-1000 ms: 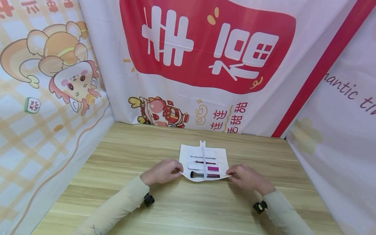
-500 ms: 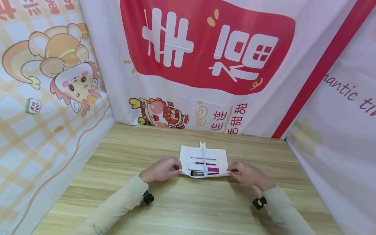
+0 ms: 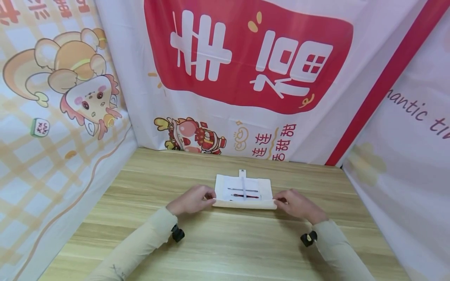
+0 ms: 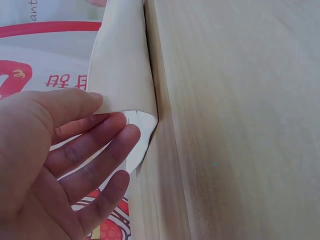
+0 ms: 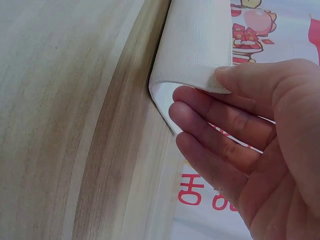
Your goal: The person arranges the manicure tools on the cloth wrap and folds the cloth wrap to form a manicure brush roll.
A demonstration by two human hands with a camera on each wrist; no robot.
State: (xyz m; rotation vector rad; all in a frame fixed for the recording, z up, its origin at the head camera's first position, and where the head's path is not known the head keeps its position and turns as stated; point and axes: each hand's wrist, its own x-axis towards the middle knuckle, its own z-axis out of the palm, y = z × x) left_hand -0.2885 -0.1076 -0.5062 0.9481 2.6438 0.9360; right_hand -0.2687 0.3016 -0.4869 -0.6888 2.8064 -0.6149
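A cream fabric roll-up pouch (image 3: 246, 204) lies on the table, its near edge folded over toward the far side. My left hand (image 3: 197, 200) pinches the left corner of that fold; the left wrist view shows the thumb on top of the cream flap (image 4: 122, 75) and fingertips beneath. At the right corner my right hand (image 3: 297, 203) pinches the same flap (image 5: 195, 50) between thumb and fingers. Beyond the fold, a thin silver tool (image 3: 233, 189) and a thin red-handled tool (image 3: 242, 195) lie under a white elastic strap (image 3: 243, 183). The fold hides the makeup brush.
A snap tab (image 3: 242, 173) sticks out from the pouch's far edge. The wood-grain table (image 3: 225, 249) meets a printed cloth backdrop (image 3: 193, 97) behind, with more printed cloth on the left and right. Each wrist wears a small black device (image 3: 178, 233).
Both hands have lifted the pouch's near edge and turned it over away from me. The makeup brush and the pink-and-white strip, visible earlier, are now covered by the fold.
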